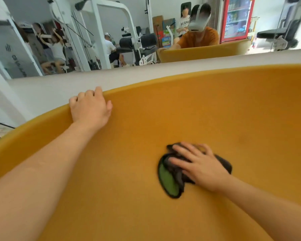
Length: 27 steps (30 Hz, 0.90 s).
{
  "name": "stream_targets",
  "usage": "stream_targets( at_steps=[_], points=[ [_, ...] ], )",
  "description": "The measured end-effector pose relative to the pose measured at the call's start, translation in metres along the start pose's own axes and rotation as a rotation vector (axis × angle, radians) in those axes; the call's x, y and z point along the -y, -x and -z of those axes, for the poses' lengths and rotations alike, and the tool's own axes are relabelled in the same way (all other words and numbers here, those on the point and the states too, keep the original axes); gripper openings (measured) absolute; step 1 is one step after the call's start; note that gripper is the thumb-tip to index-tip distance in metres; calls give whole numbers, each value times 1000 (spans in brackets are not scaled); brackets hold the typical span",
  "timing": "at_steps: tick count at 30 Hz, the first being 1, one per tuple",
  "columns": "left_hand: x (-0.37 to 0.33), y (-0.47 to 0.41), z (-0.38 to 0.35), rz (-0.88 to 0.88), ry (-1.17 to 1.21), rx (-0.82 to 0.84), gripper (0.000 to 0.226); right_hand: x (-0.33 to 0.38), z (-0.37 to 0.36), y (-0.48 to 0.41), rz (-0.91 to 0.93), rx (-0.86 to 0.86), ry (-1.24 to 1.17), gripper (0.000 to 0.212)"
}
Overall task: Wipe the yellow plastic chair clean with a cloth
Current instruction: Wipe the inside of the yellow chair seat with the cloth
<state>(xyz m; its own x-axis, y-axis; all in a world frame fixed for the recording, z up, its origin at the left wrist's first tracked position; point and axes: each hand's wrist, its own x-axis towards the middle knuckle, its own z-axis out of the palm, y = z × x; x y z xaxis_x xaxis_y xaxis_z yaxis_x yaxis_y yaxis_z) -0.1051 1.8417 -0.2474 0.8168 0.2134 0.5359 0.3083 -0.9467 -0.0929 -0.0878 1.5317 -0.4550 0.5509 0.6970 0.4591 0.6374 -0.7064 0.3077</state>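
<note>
Yellow chair fills lower frame, seen close from above. Curved shell, rim arcs from lower L up to upper R. Surface matte, even yellow-orange.

Left hand: on chair rim, upper L of shell. Grip closed on the rim, fingers hooked over the far side, thumb on the inner face. Forearm lies across the inner wall.

Right hand: lower centre-R, on the inner surface. Grip wide, fingers spread & straight, palm pressing flat on cloth, not curled round it.

Cloth: dark, crumpled, w/ green patch showing at its L end. Lies on chair's inner surface under the palm, sticks out L of the fingers & a bit to the R behind the hand. Edges blurred. Well apart from left hand.

Bkgd: pale wall strip just beyond the rim, mirror above it. In mirror: chair's back, person in orange shirt w/ head rig, white gym machine, red drinks fridge, other people, all blurred
</note>
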Motion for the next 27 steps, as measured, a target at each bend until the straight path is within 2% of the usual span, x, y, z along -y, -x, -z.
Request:
stream_targets(
  at_steps=[2,5,6,7,9,13,15,17,18,19,20,22,24,25,27],
  points=[
    [7,2,-4,15,14,-36,43,-32,1,4,-426,-67,-45,49],
    [5,0,-5,38,76,-112,35,-8,7,-36,-1108,-213,-311,56],
    [4,0,-6,35,83,-121,34,10,11,-62,-1258,-240,-396,57],
    [4,0,-8,35,92,-123,33,28,17,-92,-1325,-259,-474,58],
    [7,0,-13,37,96,-135,32,65,31,-154,-1204,-332,-567,60],
    [14,2,-16,27,77,-154,33,115,62,-242,-657,-434,-524,59],
    [16,4,-16,3,73,-160,36,91,70,-247,-335,-379,-367,55],
    [17,2,-17,-17,100,-174,43,37,73,-232,-82,-301,-131,55],
    [17,2,-18,-17,122,-169,46,8,75,-221,-51,-272,-45,55],
    [17,2,-17,-23,138,-155,49,-19,77,-209,-102,-247,-6,56],
    [17,3,-16,-34,143,-139,52,-42,81,-198,-221,-231,-21,56],
    [16,5,-16,-51,119,-126,56,-60,92,-189,-587,-246,-187,56],
    [15,6,-15,-40,109,-126,58,-36,102,-210,-884,-284,-400,52],
    [14,6,-15,-33,113,-125,57,-11,105,-226,-899,-279,-463,51],
    [17,7,-15,-31,101,-129,55,50,105,-255,-704,-246,-495,51]
  ],
)
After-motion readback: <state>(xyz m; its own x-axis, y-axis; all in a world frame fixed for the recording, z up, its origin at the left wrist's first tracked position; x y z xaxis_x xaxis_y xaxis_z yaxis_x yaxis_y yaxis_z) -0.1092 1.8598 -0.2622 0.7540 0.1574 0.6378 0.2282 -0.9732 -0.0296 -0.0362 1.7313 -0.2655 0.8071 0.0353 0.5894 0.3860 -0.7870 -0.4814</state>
